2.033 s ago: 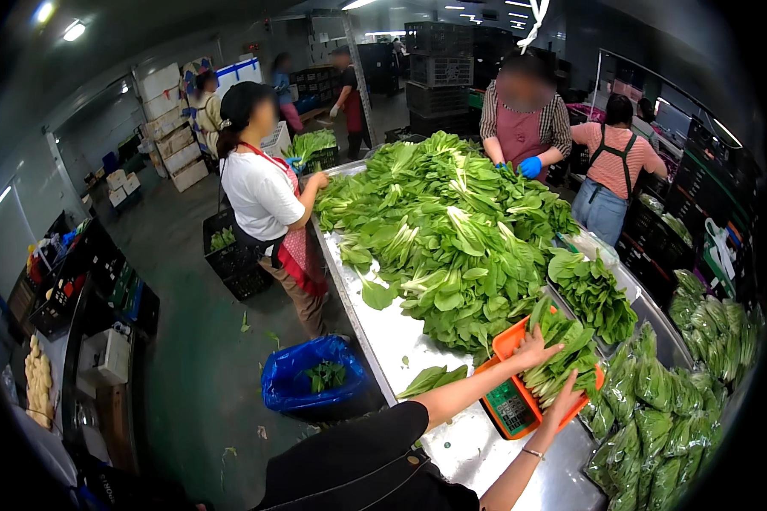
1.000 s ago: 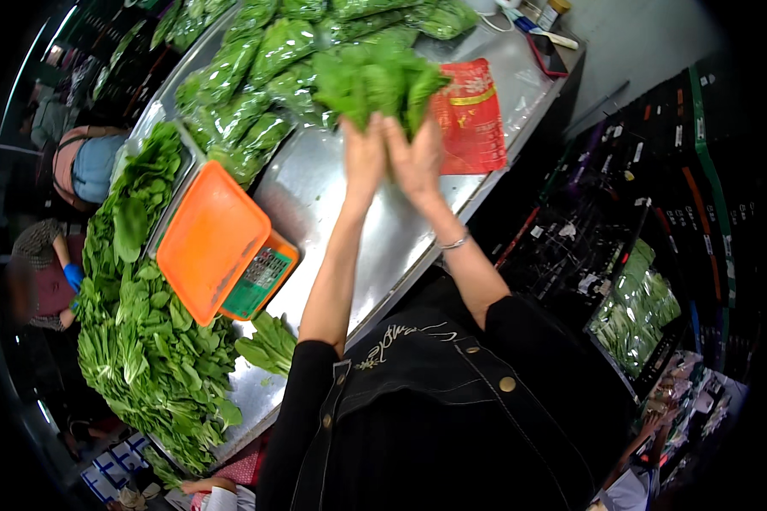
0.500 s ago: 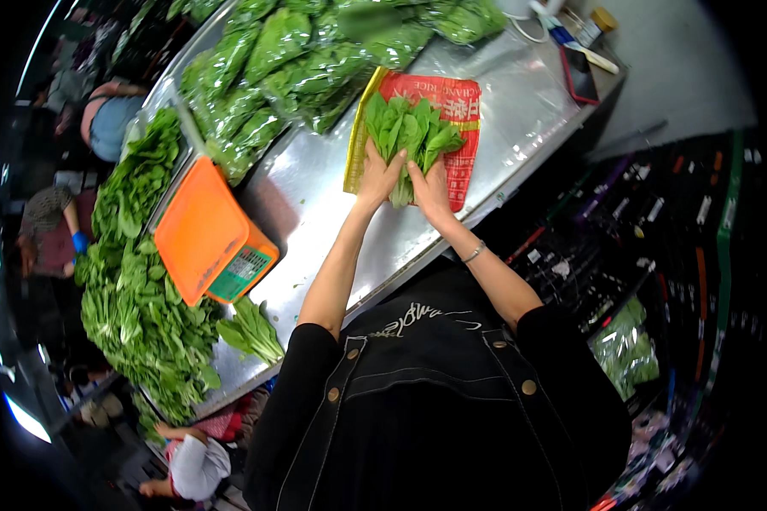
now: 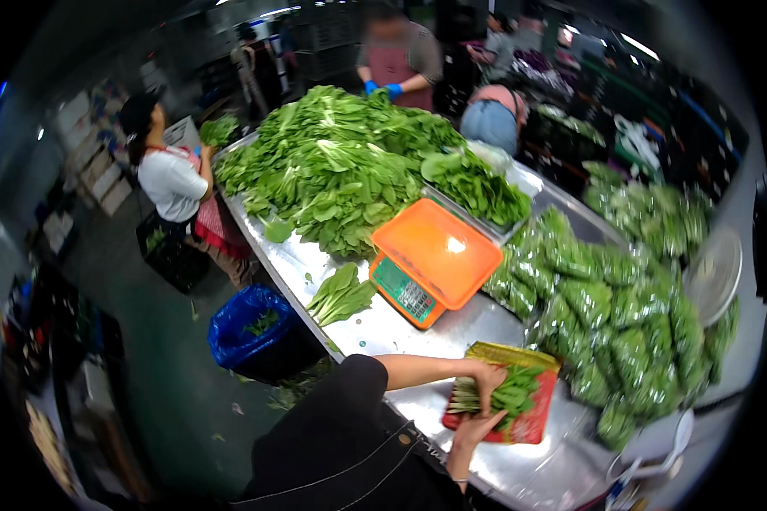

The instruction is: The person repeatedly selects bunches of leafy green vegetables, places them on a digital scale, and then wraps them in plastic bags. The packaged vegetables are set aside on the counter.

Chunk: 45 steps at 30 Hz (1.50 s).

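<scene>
A bunch of leafy greens (image 4: 516, 393) lies on a flat red and yellow sack (image 4: 534, 426) on the metal table. My left hand (image 4: 487, 379) is closed on the bunch from its far side, near where stems meet leaves. From the near side my right hand (image 4: 476, 430) presses against the same bunch, its fingers partly hidden by the leaves. The pale stems point left, the leaves right. Behind my hands stands an orange weighing scale (image 4: 441, 255) with nothing on its pan.
A large heap of loose greens (image 4: 332, 162) covers the table's far part; a small bunch (image 4: 343, 295) lies left of the scale. Bagged greens (image 4: 622, 315) are piled at right. A blue-lined bin (image 4: 251, 328) stands beside the table. Co-workers (image 4: 175, 179) stand around the far side.
My view has swung left, bringing the whole heap, the bin and the co-workers into sight. Both hands stay on the bunch over the sack.
</scene>
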Tool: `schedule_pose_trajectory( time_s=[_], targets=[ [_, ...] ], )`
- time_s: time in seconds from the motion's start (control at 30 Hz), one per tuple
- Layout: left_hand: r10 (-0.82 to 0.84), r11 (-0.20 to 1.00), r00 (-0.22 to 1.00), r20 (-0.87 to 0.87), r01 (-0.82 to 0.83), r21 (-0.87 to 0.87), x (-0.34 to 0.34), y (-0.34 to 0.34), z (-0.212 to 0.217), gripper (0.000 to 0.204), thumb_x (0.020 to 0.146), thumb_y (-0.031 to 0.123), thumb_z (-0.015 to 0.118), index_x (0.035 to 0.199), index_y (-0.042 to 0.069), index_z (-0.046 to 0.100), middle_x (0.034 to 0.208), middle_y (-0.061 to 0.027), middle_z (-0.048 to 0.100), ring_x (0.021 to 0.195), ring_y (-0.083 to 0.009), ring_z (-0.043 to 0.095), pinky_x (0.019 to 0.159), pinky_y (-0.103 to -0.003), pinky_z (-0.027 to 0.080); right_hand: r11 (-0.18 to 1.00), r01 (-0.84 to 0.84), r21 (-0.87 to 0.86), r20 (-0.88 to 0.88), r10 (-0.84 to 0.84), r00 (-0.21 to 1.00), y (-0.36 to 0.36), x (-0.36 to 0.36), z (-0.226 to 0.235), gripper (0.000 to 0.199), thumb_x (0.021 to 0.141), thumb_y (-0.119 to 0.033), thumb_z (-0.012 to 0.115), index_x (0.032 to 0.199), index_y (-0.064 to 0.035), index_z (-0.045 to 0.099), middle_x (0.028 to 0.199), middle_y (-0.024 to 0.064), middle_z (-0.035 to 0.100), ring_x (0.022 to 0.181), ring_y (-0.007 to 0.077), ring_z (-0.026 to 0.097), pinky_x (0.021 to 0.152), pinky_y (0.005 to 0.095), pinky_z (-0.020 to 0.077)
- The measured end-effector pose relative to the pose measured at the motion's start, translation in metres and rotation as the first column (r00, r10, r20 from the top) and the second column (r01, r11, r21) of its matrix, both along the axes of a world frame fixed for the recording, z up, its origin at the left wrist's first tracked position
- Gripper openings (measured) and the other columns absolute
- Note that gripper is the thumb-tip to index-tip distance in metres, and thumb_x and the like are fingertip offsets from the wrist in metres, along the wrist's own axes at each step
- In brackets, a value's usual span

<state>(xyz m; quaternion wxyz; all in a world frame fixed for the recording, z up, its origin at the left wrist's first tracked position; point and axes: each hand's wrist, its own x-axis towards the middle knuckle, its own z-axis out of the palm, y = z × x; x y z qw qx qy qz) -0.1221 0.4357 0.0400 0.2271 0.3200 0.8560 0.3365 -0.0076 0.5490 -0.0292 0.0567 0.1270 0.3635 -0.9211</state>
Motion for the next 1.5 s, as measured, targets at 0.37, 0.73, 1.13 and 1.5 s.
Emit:
schedule_pose_trajectory(
  time_s=[0.37,0.73,1.13,1.5],
  targets=[
    [0.145,0.962,0.92,-0.363,-0.217,-0.167,0.01,-0.004,-0.076,0.121,0.036,0.038,0.087,0.132,-0.008,0.029,0.134,-0.0204,0.036,0.128,-0.0359,0.033,0.102,-0.063,0.023,0.812,-0.355,0.463,0.084,0.358,0.93,0.042,0.025,-0.037,0.062,0.089,-0.016,0.056,0.139,-0.0004,0.023,0.135,0.0157,0.039,0.119,0.0286,0.044,0.099,0.039,0.0352],
    [0.127,0.968,0.98,-0.154,-0.156,-0.195,-0.016,-0.001,-0.078,0.126,0.035,0.039,0.087,0.137,0.0,0.025,0.133,-0.0191,0.039,0.126,-0.0371,0.035,0.101,-0.06,0.025,-0.18,0.684,0.707,-0.385,0.713,0.586,0.087,0.006,-0.002,0.019,0.071,-0.003,0.058,0.088,-0.0072,0.065,0.085,0.0143,0.06,0.08,0.0342,0.057,0.073,0.0448,0.0464],
    [-0.289,0.955,0.895,0.339,0.292,0.042,-0.113,-0.005,-0.095,0.074,0.05,0.023,0.087,0.115,0.004,0.057,0.11,-0.0087,0.062,0.098,-0.0184,0.054,0.085,-0.03,0.044,-0.102,0.874,0.476,-0.604,0.684,0.409,0.034,-0.047,0.084,0.013,0.073,-0.005,0.061,0.086,-0.0068,0.064,0.085,0.0062,0.056,0.085,0.0241,0.054,0.077,0.0382,0.0383],
    [-0.364,0.931,0.92,-0.143,0.359,-0.058,-0.089,-0.017,-0.08,0.072,0.055,0.03,0.078,0.114,-0.002,0.053,0.11,-0.0179,0.058,0.102,-0.0276,0.053,0.087,-0.035,0.042,-0.044,0.845,0.532,-0.398,0.869,0.296,0.035,-0.106,0.054,0.025,0.08,-0.009,0.056,0.104,-0.0058,0.053,0.118,0.0117,0.05,0.118,0.0281,0.045,0.108,0.0548,0.0215]
  ],
)
